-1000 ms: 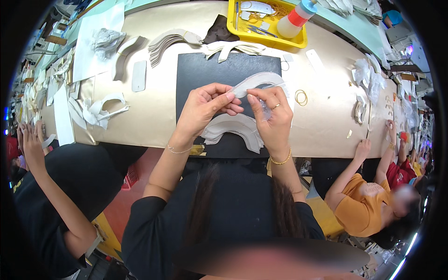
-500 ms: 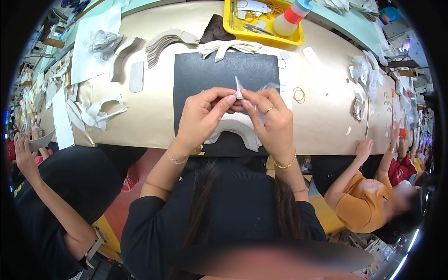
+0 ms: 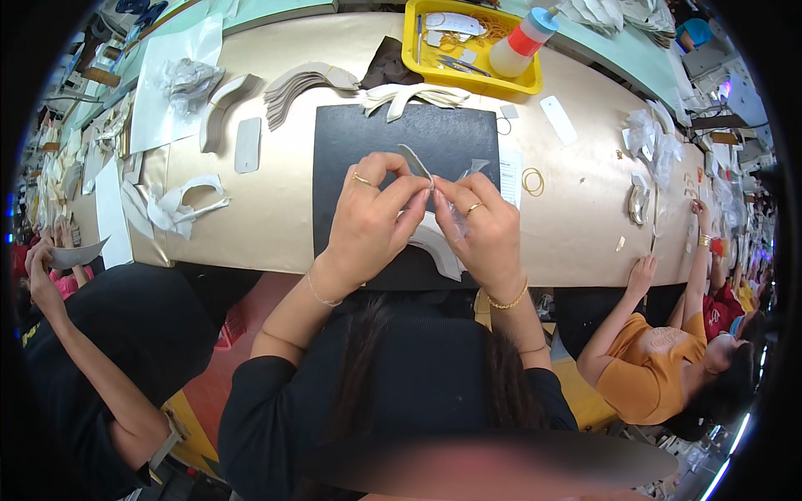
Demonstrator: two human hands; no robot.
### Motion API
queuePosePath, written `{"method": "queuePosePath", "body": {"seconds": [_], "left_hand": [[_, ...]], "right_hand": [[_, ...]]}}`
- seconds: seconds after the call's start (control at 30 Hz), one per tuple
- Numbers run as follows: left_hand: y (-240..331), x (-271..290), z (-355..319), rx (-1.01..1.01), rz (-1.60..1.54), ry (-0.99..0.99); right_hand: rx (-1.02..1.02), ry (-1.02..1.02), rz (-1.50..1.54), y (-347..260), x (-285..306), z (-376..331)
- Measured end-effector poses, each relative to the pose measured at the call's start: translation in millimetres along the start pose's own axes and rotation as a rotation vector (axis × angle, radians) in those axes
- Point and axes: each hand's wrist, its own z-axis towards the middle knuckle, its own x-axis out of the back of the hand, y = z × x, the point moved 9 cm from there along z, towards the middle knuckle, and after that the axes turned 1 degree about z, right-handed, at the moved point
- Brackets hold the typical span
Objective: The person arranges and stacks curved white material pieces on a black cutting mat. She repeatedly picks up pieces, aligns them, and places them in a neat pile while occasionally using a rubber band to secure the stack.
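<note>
Over a black mat (image 3: 351, 134), both my hands meet fingertip to fingertip. My left hand (image 3: 368, 221) pinches a thin, pale grey curved strip (image 3: 413, 157), whose free end sticks up beyond the fingers. Thumb and forefinger of my right hand (image 3: 489, 230) close on the same strip at its lower part. A crumpled piece of clear plastic film (image 3: 476, 167) shows behind and below the right fingers; I cannot tell whether they grip it. Under the hands lies a white arched piece (image 3: 443, 253), partly hidden by them.
Beyond the mat are pale strips (image 3: 418, 96), a stack of curved grey pieces (image 3: 305, 81) and a yellow tray (image 3: 535, 83) with a bottle (image 3: 522, 46) and tweezers. Rubber bands (image 3: 532, 181) lie to the right. Co-workers sit on both sides, one in an orange top (image 3: 652, 367).
The strip's raised end has turned and now leans left. My left hand has rolled over, with its knuckles higher. At the right, a co-worker's arm reaches farther over the table.
</note>
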Motion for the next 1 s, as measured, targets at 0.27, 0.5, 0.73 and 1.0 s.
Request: {"method": "queuePosePath", "body": {"seconds": [0.27,0.5,0.73,1.0], "left_hand": [[-39,-18,-14,0.461,-1.020,-0.107],[-40,-32,-26,0.605,-1.406,-0.139],[-38,-13,-18,0.530,-1.476,-0.039],[-15,3,-11,0.309,-0.837,0.008]], "right_hand": [[-0.512,0.248,1.181,77,12,-19],[-0.431,0.480,1.915,152,91,-50],[-0.215,0.713,1.540,182,209,-94],[0.008,0.191,-0.215,7,78,-21]]}}
